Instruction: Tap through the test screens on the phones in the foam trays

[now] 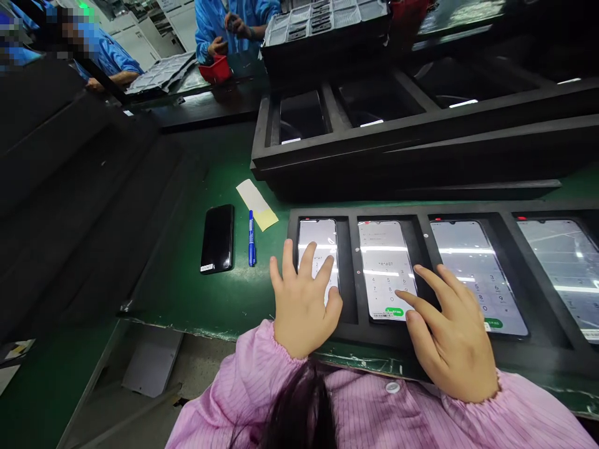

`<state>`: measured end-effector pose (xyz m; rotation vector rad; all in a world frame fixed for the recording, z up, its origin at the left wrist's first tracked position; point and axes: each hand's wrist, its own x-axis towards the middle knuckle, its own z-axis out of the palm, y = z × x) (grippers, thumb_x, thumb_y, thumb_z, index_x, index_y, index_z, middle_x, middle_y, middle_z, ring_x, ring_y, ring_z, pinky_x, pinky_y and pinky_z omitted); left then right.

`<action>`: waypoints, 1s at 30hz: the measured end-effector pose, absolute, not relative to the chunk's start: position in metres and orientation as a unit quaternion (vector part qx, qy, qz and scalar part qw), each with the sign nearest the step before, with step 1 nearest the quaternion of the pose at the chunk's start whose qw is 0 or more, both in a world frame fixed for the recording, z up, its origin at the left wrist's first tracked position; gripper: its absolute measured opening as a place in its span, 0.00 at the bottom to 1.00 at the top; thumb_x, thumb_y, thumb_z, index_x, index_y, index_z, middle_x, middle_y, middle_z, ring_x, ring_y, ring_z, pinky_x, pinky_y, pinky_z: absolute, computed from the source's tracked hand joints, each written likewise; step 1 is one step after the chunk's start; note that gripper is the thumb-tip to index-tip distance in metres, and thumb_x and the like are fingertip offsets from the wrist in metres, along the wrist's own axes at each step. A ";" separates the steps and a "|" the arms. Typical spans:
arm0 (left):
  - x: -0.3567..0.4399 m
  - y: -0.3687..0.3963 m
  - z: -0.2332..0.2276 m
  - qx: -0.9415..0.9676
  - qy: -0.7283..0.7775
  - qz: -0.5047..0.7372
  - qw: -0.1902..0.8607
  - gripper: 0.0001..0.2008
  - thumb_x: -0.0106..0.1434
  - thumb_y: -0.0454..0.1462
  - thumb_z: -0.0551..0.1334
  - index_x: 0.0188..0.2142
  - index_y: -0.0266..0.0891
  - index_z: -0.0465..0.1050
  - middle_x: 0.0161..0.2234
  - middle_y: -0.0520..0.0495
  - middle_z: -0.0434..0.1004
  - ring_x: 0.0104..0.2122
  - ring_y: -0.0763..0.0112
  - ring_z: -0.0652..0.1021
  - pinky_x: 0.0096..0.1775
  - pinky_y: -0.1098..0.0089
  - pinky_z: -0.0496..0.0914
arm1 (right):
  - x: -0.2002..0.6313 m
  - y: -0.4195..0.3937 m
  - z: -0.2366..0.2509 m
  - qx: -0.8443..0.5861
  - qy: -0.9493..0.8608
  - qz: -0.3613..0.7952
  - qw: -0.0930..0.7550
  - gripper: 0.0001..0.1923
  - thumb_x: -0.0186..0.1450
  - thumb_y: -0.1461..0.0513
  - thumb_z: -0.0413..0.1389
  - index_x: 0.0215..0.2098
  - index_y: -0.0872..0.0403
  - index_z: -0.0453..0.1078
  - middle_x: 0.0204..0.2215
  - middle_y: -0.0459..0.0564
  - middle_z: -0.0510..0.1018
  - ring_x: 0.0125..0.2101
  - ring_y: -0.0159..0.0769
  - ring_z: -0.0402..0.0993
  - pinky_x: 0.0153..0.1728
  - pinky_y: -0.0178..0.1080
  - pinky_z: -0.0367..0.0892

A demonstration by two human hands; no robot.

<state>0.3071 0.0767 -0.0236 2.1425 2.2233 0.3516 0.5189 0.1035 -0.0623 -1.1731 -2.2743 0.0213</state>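
Note:
Several lit smartphones lie face up in the slots of a black foam tray (347, 262). My left hand (303, 299) is open, its fingers spread over the leftmost phone (318, 234) and covering much of its screen. My right hand (456, 337) is open too, with its index fingertip at the dial pad of the second phone (384, 249), close to the 8 key; whether it touches the glass I cannot tell. That screen shows typed characters and a green button. Right of it, a third phone (461, 249) and a fourth phone (561, 255) also have lit screens.
On the green table (187, 293) left of the tray are a dark phone (218, 240), a blue marker (251, 240) and a paper strip (255, 202). Stacked black trays (337, 149) stand behind. Farther back are people in blue and a red bin (216, 70).

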 end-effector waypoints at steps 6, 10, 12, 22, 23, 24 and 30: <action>0.303 0.080 -0.026 0.685 0.715 0.140 0.011 0.19 0.60 0.36 0.53 0.50 0.45 0.69 0.58 0.44 0.61 0.62 0.41 0.50 0.55 0.35 0.48 | 0.521 0.104 -0.065 -0.442 -0.850 0.013 0.286 0.12 0.64 0.64 0.49 0.39 0.58 0.74 0.54 0.62 0.67 0.58 0.61 0.57 0.50 0.61 0.60; 0.294 0.066 -0.024 0.663 0.717 0.215 -0.023 0.17 0.58 0.31 0.52 0.46 0.39 0.71 0.53 0.40 0.67 0.61 0.45 0.54 0.55 0.40 0.54 | 0.521 0.103 -0.064 -0.437 -0.852 0.018 0.289 0.12 0.64 0.64 0.49 0.39 0.58 0.74 0.54 0.61 0.67 0.58 0.61 0.57 0.51 0.61 0.60; 0.291 0.058 -0.024 0.664 0.711 0.229 -0.019 0.16 0.58 0.30 0.52 0.43 0.38 0.72 0.50 0.40 0.69 0.60 0.46 0.55 0.55 0.42 0.56 | 0.519 0.103 -0.062 -0.446 -0.845 0.029 0.293 0.12 0.64 0.64 0.48 0.37 0.59 0.74 0.53 0.62 0.67 0.58 0.61 0.57 0.51 0.61 0.60; 0.296 0.045 -0.035 0.680 0.711 0.177 0.031 0.16 0.57 0.32 0.54 0.45 0.41 0.72 0.53 0.43 0.68 0.61 0.45 0.54 0.57 0.39 0.52 | 0.514 0.101 -0.058 -0.467 -0.831 0.043 0.301 0.13 0.65 0.64 0.47 0.36 0.60 0.74 0.52 0.63 0.68 0.58 0.60 0.57 0.53 0.61 0.59; 0.296 0.046 -0.035 0.679 0.713 0.173 0.032 0.16 0.57 0.32 0.54 0.45 0.42 0.72 0.53 0.44 0.68 0.62 0.45 0.54 0.57 0.39 0.51 | 0.514 0.101 -0.058 -0.462 -0.833 0.040 0.301 0.13 0.65 0.64 0.47 0.36 0.60 0.74 0.52 0.63 0.68 0.58 0.60 0.57 0.53 0.61 0.59; 0.295 0.045 -0.034 0.678 0.714 0.172 0.029 0.16 0.57 0.32 0.54 0.45 0.42 0.72 0.53 0.44 0.68 0.62 0.45 0.54 0.57 0.39 0.50 | 0.514 0.101 -0.058 -0.456 -0.836 0.037 0.302 0.13 0.65 0.64 0.47 0.37 0.60 0.74 0.52 0.63 0.68 0.58 0.60 0.57 0.53 0.61 0.59; 0.287 0.040 -0.033 0.639 0.753 0.161 0.000 0.16 0.59 0.31 0.53 0.45 0.42 0.72 0.53 0.42 0.68 0.61 0.43 0.53 0.56 0.37 0.51 | 0.513 0.101 -0.056 -0.471 -0.826 0.046 0.305 0.14 0.65 0.64 0.47 0.36 0.60 0.74 0.52 0.63 0.69 0.58 0.60 0.58 0.53 0.62 0.59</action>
